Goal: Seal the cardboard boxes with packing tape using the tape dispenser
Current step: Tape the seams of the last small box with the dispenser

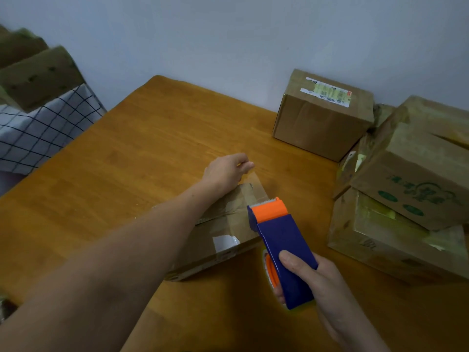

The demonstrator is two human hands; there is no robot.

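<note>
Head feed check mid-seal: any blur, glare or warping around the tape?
Head view: light dim and even, no hard glare; tape dispenser sharp; clear tape strip shows only as a faint sheen; boxes at the left edge smeared; wide-angle stretch toward the corners.

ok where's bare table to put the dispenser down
Bare table lies wide between the checked cloth and the flat box, and beyond the left hand pinching tape up to the labelled box. Crowded on the right by the stacked boxes, beside the right hand gripping the dispenser.
</note>
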